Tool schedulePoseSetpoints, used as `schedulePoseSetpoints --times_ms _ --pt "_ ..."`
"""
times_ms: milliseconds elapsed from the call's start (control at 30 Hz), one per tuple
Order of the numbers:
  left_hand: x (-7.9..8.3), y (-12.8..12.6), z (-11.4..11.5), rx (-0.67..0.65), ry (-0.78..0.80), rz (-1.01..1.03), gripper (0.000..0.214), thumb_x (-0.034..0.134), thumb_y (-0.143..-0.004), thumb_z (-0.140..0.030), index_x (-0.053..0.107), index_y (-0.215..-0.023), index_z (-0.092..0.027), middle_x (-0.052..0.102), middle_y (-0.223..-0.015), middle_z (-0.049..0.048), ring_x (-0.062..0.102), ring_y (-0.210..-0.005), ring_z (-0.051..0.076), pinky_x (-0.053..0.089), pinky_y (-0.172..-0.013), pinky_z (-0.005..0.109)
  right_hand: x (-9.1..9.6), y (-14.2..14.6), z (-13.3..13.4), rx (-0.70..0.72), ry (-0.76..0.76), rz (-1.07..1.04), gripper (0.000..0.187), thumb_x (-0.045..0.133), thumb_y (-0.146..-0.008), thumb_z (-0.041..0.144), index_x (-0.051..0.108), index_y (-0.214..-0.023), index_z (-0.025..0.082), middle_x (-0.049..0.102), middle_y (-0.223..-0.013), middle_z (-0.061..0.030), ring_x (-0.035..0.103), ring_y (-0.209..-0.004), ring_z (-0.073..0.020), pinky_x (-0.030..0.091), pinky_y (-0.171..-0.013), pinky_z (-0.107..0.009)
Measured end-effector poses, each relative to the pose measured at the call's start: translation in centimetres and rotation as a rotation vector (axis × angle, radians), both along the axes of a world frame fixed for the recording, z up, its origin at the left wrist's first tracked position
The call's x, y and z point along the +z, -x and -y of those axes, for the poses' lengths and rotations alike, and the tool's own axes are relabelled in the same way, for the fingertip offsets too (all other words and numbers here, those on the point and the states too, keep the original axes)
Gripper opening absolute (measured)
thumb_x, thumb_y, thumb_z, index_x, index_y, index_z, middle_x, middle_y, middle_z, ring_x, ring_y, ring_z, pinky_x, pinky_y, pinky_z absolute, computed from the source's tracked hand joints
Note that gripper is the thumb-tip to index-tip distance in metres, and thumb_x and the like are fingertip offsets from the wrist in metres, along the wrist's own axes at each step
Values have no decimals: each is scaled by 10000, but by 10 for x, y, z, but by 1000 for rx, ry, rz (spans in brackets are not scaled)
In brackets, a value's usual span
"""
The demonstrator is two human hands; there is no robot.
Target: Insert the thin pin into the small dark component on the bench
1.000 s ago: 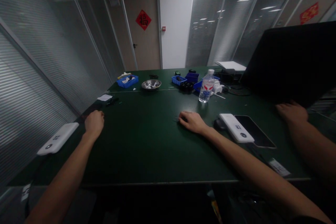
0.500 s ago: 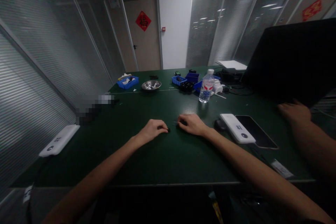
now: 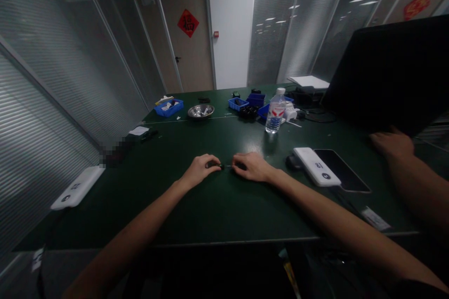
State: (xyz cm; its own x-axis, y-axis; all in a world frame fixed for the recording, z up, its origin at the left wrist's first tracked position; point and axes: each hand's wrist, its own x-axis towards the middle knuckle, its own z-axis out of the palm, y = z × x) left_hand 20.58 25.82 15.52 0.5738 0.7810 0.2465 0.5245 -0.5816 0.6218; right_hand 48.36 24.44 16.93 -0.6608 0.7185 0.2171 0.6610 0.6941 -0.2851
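Between the thumb and fingertips of my left hand [image 3: 200, 169] is a small black piece [image 3: 221, 167], too small to name. My right hand [image 3: 253, 167] rests close by on the dark green table [image 3: 210, 210], its fingers pinched on a thin metal pin-like tool [image 3: 228, 166]. The tool's tip points left at the black piece; whether they touch I cannot tell. What lies inside the right fingers is hidden.
Right of my right hand lie a white power bank [image 3: 317, 168] and a phone [image 3: 342, 170]. A water bottle [image 3: 276, 112], a metal bowl [image 3: 201, 112] and a blue tray [image 3: 169, 108] stand farther back. Another person's hand [image 3: 394, 145] is by the black monitor [image 3: 389, 74].
My hands have come closer together. The black piece has moved slightly up and left toward the tool's tip, and the right hand has shifted a little left.
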Motion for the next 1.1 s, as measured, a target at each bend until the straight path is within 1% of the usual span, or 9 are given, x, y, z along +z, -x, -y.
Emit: schedulePoseSetpoints --times_ms 100,233,367,533,700,867,1100 --pt "-1 -1 0 -3 14 9 290 711 -908 -372 722 -1164 -237 711 -1079 47 622 -887 184 497 -766 315 1 4 3 11 -19 18 168 548 -991 345 642 -1055 221 672 -997 -31 583 -751 -149 334 -661 -276" --pt "1 -1 1 -30 3 8 251 682 -931 -362 746 -1133 -229 721 -1076 55 627 -901 187 493 -794 322 3 7 5 9 -41 31 169 540 -997 344 637 -1056 219 660 -1000 -32 570 -741 -144 323 -652 -274" --pt "0 0 1 -42 4 10 251 677 -937 -348 745 -1143 -222 725 -1069 54 628 -883 180 496 -796 320 2 9 6 18 -54 26 179 531 -1004 348 636 -1076 222 651 -1000 -31 567 -743 -142 321 -646 -270" --pt "-1 0 4 -66 22 44 245 682 -934 -340 749 -1145 -233 732 -1109 55 656 -975 195 514 -873 337 -1 12 7 33 -50 4 178 523 -1010 343 630 -1086 222 649 -1010 -32 568 -739 -139 326 -643 -271" --pt "0 -3 8 -67 11 74 224 678 -937 -316 750 -1134 -236 737 -1112 46 662 -1008 196 518 -910 346 -1 12 7 32 -42 -16 166 527 -1009 335 630 -1081 225 648 -1009 -31 572 -756 -143 342 -660 -272" --pt "2 -3 8 -10 2 30 221 661 -944 -312 739 -1137 -235 729 -1131 50 649 -1000 200 524 -880 353 1 8 5 26 -35 24 186 521 -1014 355 634 -1078 223 650 -1009 -31 572 -755 -143 338 -662 -271" --pt "-1 -3 4 -9 2 18 230 687 -924 -359 744 -1113 -239 729 -1075 48 641 -925 192 509 -816 331 -3 9 4 24 -45 45 178 534 -1005 357 636 -1076 229 654 -1008 -32 573 -749 -147 333 -659 -269"
